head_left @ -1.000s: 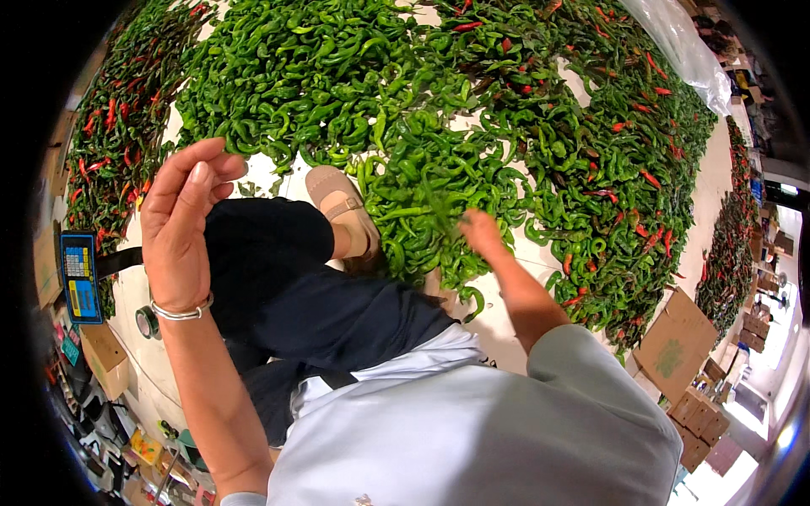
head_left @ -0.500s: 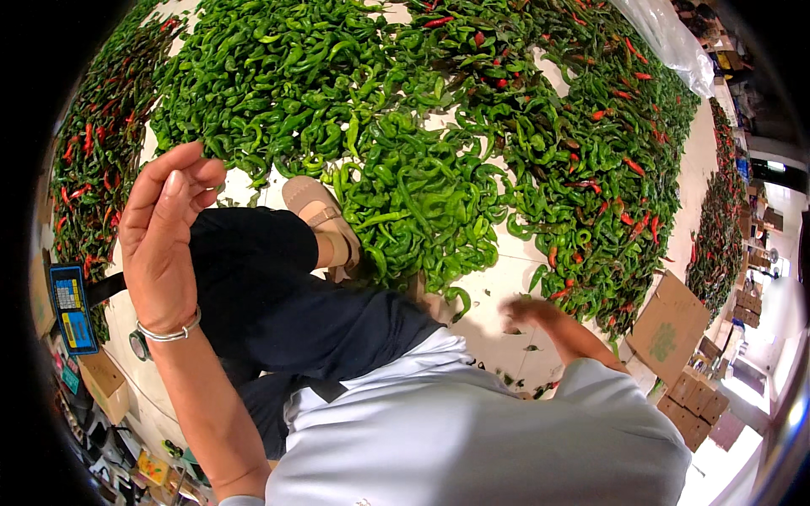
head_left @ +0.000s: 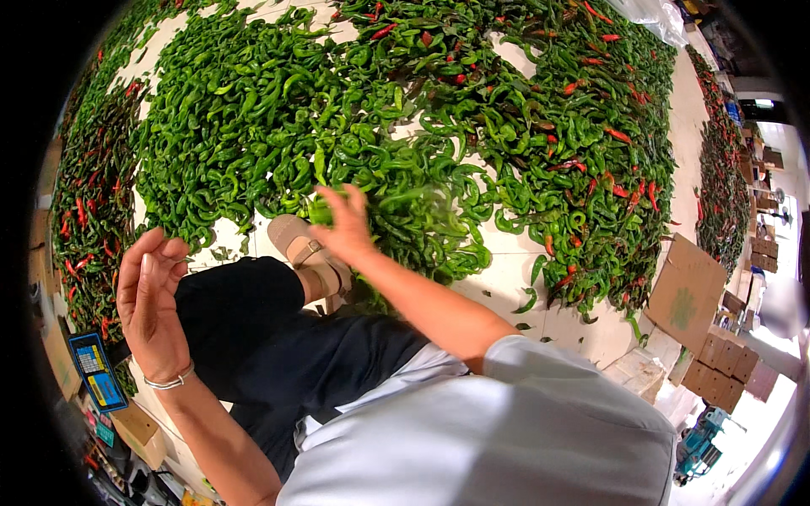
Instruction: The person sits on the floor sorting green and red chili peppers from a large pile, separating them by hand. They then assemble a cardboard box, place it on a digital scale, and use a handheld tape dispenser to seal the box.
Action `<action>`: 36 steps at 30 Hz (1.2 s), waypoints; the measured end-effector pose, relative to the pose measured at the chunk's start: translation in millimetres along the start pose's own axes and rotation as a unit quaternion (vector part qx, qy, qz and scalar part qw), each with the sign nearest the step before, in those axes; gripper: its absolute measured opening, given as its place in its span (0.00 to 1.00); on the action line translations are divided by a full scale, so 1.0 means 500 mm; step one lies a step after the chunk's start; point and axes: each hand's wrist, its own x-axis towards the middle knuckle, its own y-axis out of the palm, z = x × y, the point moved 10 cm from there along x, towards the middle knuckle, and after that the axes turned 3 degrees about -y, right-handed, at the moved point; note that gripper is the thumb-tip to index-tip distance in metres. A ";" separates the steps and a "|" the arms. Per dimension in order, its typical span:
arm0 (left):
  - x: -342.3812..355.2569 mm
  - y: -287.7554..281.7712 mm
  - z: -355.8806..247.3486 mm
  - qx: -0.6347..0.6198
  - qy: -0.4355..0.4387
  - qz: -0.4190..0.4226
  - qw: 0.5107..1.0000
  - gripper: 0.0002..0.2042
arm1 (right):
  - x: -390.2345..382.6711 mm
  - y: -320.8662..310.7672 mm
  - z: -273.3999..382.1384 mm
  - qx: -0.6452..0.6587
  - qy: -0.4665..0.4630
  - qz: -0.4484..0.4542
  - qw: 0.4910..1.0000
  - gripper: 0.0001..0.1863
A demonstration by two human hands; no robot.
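Note:
My left hand (head_left: 153,308) is raised above the dark trousers at left, fingers loosely curled and holding nothing visible. My right hand (head_left: 342,228) reaches toward the middle with fingers spread over bright green peppers (head_left: 278,135); just right of it some peppers are blurred by motion. A tan sandal (head_left: 291,240) on my foot is beside that hand. A mixed heap of darker green and red peppers (head_left: 591,169) spreads to the right.
Another red-flecked pepper heap (head_left: 84,219) lies left, near a blue display panel (head_left: 99,375). At right are a cardboard sheet (head_left: 683,291), stacked boxes (head_left: 721,367), a teal wheeled item (head_left: 700,443) and clear plastic sheeting (head_left: 650,18) farther back.
My right hand has swept from the bare floor at lower right up and leftward onto the green peppers, fingers spreading. My left hand sits lower in the picture as the view shifts.

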 end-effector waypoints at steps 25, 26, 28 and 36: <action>0.036 0.014 0.012 0.019 -0.043 -0.010 0.999 0.12 | -0.025 -0.123 -0.189 -0.258 0.098 -0.011 0.961 0.29; 0.037 0.013 0.013 0.021 -0.044 -0.011 0.999 0.12 | -0.020 -0.131 -0.188 -0.250 0.083 -0.006 0.965 0.24; 0.039 0.013 0.013 0.025 -0.046 -0.012 0.999 0.12 | -0.011 -0.149 -0.205 -0.242 0.083 0.024 0.966 0.19; 0.042 0.026 0.013 0.041 -0.045 0.021 0.998 0.13 | 0.009 -0.199 -0.149 -0.270 -0.041 -0.054 0.961 0.19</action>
